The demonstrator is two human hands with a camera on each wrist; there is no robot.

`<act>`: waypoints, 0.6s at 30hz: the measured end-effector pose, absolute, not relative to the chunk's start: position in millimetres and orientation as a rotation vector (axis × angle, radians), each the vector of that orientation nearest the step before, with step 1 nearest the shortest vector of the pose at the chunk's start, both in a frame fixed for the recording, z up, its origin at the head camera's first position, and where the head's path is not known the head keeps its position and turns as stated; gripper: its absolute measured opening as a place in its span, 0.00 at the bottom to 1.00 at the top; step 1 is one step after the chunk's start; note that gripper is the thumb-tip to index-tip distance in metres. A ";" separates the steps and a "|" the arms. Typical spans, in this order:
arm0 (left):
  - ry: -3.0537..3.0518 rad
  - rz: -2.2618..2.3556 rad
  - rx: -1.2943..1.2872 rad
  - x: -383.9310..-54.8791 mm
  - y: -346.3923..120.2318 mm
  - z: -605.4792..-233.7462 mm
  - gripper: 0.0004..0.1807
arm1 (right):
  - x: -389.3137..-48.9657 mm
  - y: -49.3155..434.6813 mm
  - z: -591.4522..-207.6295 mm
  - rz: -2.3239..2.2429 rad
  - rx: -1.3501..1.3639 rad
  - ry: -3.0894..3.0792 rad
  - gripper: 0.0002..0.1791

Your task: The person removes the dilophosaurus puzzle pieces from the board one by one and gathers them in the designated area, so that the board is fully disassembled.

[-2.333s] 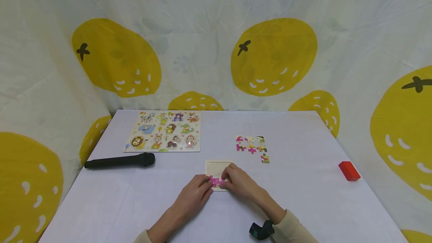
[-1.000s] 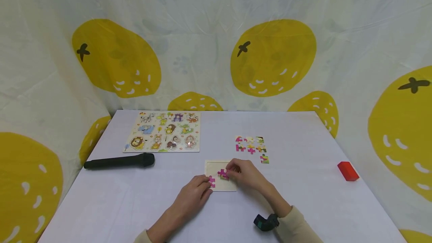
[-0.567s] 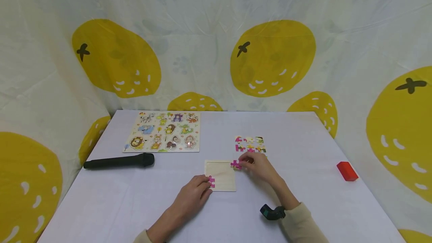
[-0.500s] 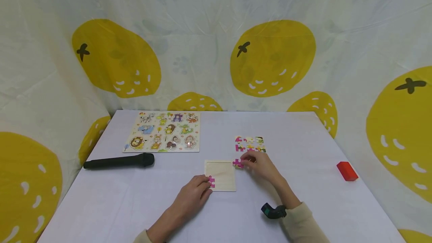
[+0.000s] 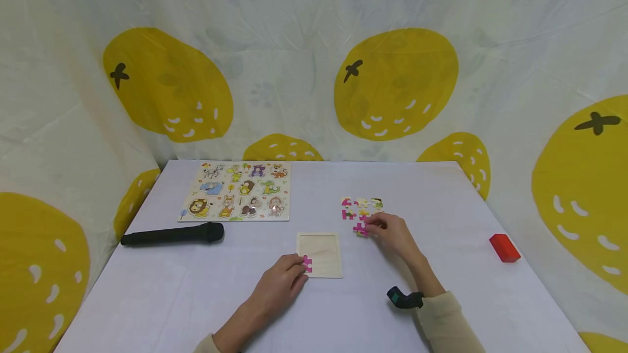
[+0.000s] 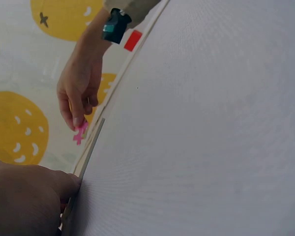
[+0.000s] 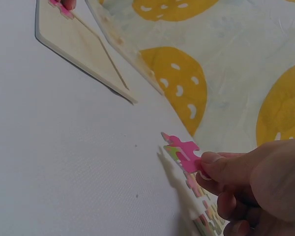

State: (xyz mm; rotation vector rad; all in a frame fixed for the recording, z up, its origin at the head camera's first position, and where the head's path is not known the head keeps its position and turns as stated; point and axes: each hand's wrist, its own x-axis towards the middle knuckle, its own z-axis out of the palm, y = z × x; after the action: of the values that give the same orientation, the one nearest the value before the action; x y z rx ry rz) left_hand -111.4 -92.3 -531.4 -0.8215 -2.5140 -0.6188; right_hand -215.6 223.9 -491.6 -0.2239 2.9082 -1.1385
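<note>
My right hand [image 5: 394, 236] pinches a pink jigsaw piece [image 5: 360, 230] between thumb and fingertips, right beside the loose jigsaw pieces [image 5: 348, 214]. The right wrist view shows the held piece [image 7: 187, 155] tilted above the white table, its shadow falling below it. At the lower left of the square wooden puzzle tray [image 5: 326, 257], my left hand [image 5: 279, 285] grips the edge, thumb near the bottom corner. A second pink piece [image 5: 308, 265] lies inside the tray against my left fingertips, partly covered by them.
An animal puzzle board [image 5: 283, 218] lies at the back left, with a black microphone [image 5: 171, 234] in front of it. A red block [image 5: 505, 248] sits near the right table edge. A black device [image 5: 404, 298] is strapped to my right wrist.
My right hand has lifted the pink jigsaw piece out of the tray, away from the other piece, and carried it right and back to the loose pieces. My left hand has stayed at the tray.
</note>
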 end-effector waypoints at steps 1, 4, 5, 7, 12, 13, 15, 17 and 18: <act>-2.513 -0.619 -0.822 -111.5 -92.3 -531.3 0.11 | -215.9 224.9 -492.3 -1.139 -0.217 2.910 0.09; -2.514 -0.627 -0.824 -111.6 -92.2 -530.9 0.11 | -216.6 227.3 -493.9 -1.136 -0.192 2.917 0.09; -2.516 -0.630 -0.825 -111.5 -92.2 -530.8 0.11 | -216.9 228.1 -494.4 -1.131 -0.184 2.920 0.09; -2.520 -0.633 -0.825 -111.4 -92.2 -530.2 0.11 | -217.1 229.3 -494.9 -1.124 -0.175 2.925 0.09; -2.526 -0.636 -0.820 -111.1 -92.0 -529.4 0.11 | -217.8 232.1 -495.6 -1.069 -0.193 2.959 0.10; -2.526 -0.636 -0.819 -111.1 -92.0 -529.4 0.11 | -217.8 232.5 -495.7 -1.057 -0.192 2.965 0.11; -2.527 -0.635 -0.818 -111.2 -91.9 -529.7 0.11 | -217.9 233.7 -496.0 -1.037 -0.191 2.968 0.12; -2.530 -0.636 -0.817 -111.3 -92.1 -529.9 0.11 | -217.7 234.2 -496.4 -1.015 -0.190 2.964 0.13; -2.531 -0.637 -0.817 -111.5 -92.1 -530.0 0.11 | -217.6 234.3 -496.8 -1.003 -0.192 2.960 0.14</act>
State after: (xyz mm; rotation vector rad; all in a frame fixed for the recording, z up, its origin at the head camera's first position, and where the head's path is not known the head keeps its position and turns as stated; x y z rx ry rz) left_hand -111.5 -92.1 -530.0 -0.8171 -2.5305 -0.6371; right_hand -217.6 234.3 -496.8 -0.1924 2.9595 -1.0031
